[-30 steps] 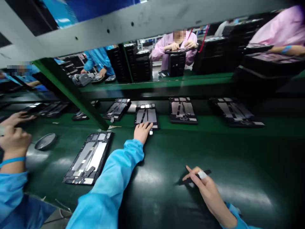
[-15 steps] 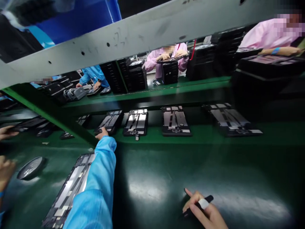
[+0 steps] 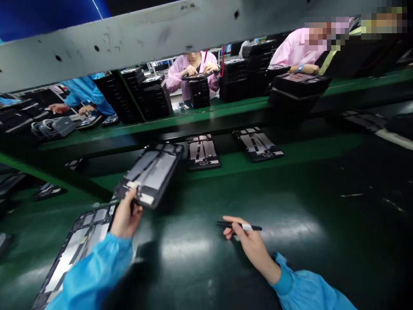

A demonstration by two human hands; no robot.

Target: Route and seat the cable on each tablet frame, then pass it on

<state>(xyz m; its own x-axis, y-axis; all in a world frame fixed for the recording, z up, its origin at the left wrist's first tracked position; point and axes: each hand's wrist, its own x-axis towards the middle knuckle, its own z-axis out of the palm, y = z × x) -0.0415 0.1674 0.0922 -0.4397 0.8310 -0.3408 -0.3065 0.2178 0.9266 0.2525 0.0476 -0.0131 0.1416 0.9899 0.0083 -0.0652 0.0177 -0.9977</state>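
While in hand [image 3: 126,214], flat tablet frame [image 3: 149,175]

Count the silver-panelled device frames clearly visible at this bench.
4: one device frame in the left hand, one under the left forearm, two on the green bench ahead. Dim edges may hide more.

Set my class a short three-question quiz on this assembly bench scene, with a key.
1. Which hand holds the black frame panel up above the green bench: left or right?
2. True or false: the right hand holds a black pen.
3. Fill in the blank: the person seated opposite wears a ____ coat.

Key: 1. left; 2. true; 3. pink.
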